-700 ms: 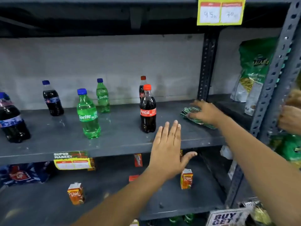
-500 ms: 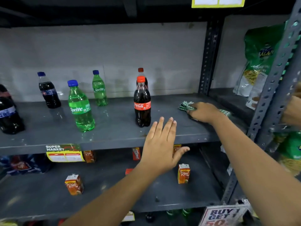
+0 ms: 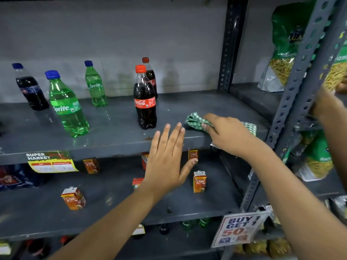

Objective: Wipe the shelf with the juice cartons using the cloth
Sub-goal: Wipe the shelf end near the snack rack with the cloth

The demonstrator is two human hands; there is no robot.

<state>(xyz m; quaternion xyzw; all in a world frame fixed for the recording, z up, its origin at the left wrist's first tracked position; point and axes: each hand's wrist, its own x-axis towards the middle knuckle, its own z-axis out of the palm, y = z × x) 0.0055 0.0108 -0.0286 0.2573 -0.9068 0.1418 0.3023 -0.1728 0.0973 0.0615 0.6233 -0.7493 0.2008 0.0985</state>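
Observation:
A green-and-white checked cloth (image 3: 194,121) lies on the upper grey bottle shelf (image 3: 116,139) near its right front edge, and my right hand (image 3: 228,134) is closed on it. My left hand (image 3: 167,158) hovers flat with fingers spread in front of that shelf's edge, holding nothing. Below is the shelf with juice cartons (image 3: 112,201): small orange cartons stand scattered on it, one at the left front (image 3: 73,198), one at the right (image 3: 199,182), others further back, partly hidden by my left hand.
Sprite (image 3: 65,104) and cola (image 3: 145,102) bottles stand on the upper shelf. A perforated steel upright (image 3: 293,87) bounds the right side. Another person's hand (image 3: 326,106) handles snack bags beyond it. A "Buy 1 Get 1" sign (image 3: 238,231) hangs low right.
My right hand has dragged the cloth forward toward the upper shelf's front edge. The view has tilted down. My left hand stays spread in front of the shelf.

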